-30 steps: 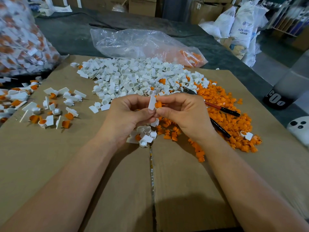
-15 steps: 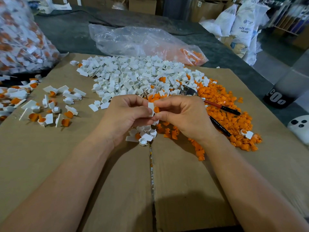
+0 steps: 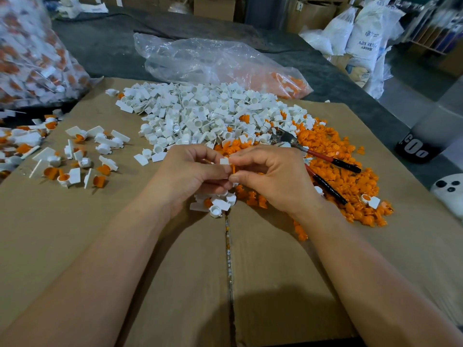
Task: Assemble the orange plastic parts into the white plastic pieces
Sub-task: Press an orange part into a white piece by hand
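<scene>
My left hand (image 3: 193, 171) pinches a small white plastic piece (image 3: 224, 161) at the centre of the cardboard sheet (image 3: 175, 284). Pressed against it is an orange plastic part (image 3: 233, 169), pinched by my right hand (image 3: 270, 176). The two hands meet fingertip to fingertip, so most of both parts is hidden. A big heap of white pieces (image 3: 205, 116) lies just beyond my hands. A spread of orange parts (image 3: 335, 161) lies to the right. Several joined white-and-orange pieces (image 3: 75, 161) are scattered to the left.
Red-and-black handled pliers (image 3: 325, 166) lie on the orange parts. A few loose pieces (image 3: 218, 206) sit under my hands. A clear plastic bag (image 3: 213, 61) lies behind the heap, and a full bag of pieces (image 3: 32, 58) stands far left. A white object (image 3: 451, 194) sits at the right edge.
Both hands have dropped slightly toward me with the parts held together. The white piece's tab now sticks out less from between my fingers.
</scene>
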Motion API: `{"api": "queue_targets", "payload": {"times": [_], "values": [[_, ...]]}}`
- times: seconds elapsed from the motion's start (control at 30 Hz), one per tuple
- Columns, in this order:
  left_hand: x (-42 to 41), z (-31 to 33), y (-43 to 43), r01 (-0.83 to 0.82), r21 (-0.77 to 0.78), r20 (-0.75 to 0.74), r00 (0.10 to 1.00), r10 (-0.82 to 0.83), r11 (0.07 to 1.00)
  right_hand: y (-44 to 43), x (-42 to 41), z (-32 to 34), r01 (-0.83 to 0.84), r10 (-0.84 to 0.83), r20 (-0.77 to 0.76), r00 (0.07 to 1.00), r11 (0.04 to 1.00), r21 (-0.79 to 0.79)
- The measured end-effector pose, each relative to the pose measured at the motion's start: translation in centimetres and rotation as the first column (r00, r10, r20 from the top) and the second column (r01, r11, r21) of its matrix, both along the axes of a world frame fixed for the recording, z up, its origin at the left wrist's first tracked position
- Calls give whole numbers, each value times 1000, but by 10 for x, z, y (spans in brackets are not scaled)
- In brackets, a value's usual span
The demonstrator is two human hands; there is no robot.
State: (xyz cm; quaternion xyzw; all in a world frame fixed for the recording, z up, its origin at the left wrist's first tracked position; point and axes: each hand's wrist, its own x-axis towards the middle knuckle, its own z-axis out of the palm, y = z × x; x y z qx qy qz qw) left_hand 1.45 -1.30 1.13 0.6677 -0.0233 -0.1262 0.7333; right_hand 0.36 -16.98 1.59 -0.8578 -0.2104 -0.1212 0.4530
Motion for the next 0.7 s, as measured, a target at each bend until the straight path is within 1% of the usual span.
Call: {"api": "queue_targets", "payload": {"times": [0.3,0.43,0.7], "values": [[0,2,-3,-29,1,83,996,29,1000,1,2,-1,-25,38,-70,997,984,178],[-1,3,-3,-51,-47,111,992,56,998,0,2,2,-53,94,-133,987,958,281],[-2,3,-3,-27,-47,127,991,33,999,-2,4,0,-91,139,-128,982,942,324]]}}
